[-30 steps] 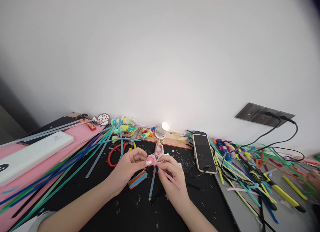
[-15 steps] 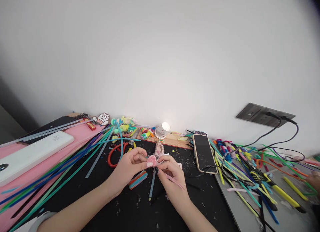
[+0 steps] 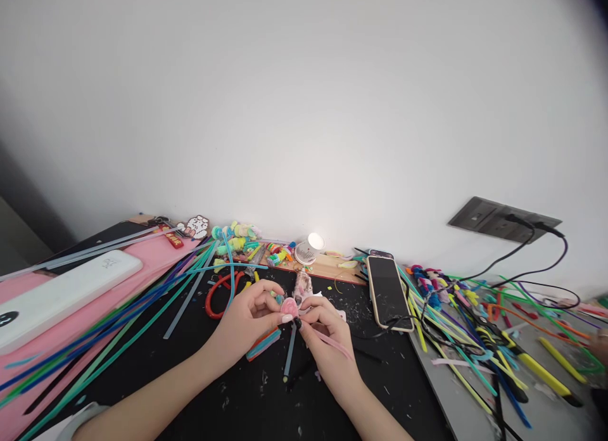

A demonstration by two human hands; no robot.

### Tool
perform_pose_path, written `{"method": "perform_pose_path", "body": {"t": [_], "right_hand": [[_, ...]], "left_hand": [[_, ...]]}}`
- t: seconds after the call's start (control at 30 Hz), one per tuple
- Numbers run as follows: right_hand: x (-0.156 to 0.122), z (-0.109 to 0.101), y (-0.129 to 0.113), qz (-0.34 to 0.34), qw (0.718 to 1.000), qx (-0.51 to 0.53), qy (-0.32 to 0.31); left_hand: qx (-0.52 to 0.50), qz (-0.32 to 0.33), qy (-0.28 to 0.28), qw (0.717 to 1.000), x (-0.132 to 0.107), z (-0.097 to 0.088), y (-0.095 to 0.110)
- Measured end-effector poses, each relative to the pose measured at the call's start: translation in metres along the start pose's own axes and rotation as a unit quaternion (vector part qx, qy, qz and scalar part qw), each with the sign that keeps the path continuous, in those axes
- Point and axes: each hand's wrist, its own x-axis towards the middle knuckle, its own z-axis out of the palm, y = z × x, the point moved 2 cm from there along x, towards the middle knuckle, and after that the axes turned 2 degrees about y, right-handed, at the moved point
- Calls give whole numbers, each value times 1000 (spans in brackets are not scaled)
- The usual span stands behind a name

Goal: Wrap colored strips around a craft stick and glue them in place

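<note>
Between my hands is a small pink coil of pipe cleaner. My left hand pinches its left side with thumb and fingers. From the other side my right hand grips its edge, and a pink tail of the pipe cleaner runs across that palm. Something small and dark shows at the right fingertips; I cannot make out what it is. Just below lie a striped bundle of cut pipe cleaners, partly behind my left hand, and a pale glue stick. A whitish, stained object stands behind the fingers.
Red-handled pliers lie left of my hands, near long pipe cleaners and a white power bank. A paper cup leans by the wall. To the right are a phone, yellow-black pliers and another person's hand.
My left fingers have shifted slightly on the pink coil, and a bluish bit shows more clearly beside them. Both hands stay in nearly the same place.
</note>
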Motion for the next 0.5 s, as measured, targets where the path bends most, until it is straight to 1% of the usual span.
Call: {"method": "perform_pose_path", "body": {"t": [0.27,0.43,0.5], "right_hand": [[0,0,-2,6,1000,-4,0],[1,-1,-2,-4,1000,-5,0],[1,-1,-2,-6,1000,-7,2]], "left_hand": [[28,18,14,999,-1,2,4],[55,29,-8,998,-3,2,5],[56,28,-8,998,-3,2,6]]}}
